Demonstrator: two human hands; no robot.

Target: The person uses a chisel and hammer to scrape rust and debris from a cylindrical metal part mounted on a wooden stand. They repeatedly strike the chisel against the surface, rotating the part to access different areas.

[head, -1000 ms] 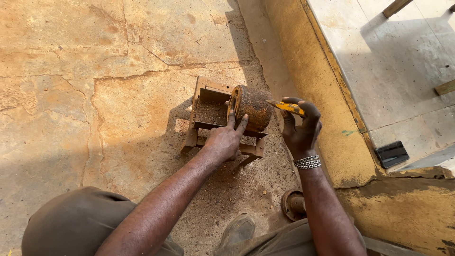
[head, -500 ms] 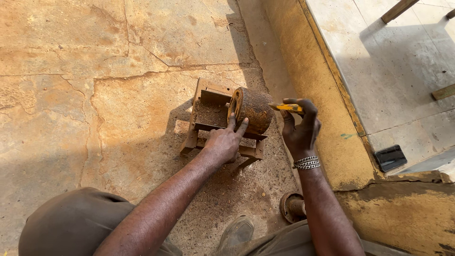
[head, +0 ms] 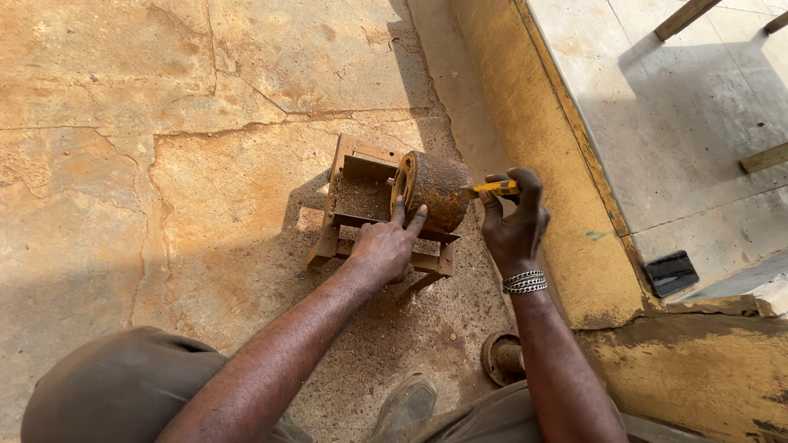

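- Right now the left hand (head: 384, 246) presses a rusty cylinder (head: 435, 190) resting on a metal frame (head: 349, 221).
- Right hand (head: 513, 226) pinches a yellow tool (head: 495, 188) against the cylinder's end.
- Right of it, a black phone (head: 671, 272) lies on the floor.

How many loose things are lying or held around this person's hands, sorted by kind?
Rusty metal cylinders: 1, the rusty cylinder steadied by the left hand
Metal frames: 1, the rusty frame
Yellow tools: 1, the yellow tool in the right hand
Small rusty round parts: 1, the round part
Dark flat slabs: 1, the dark slab
Total: 5
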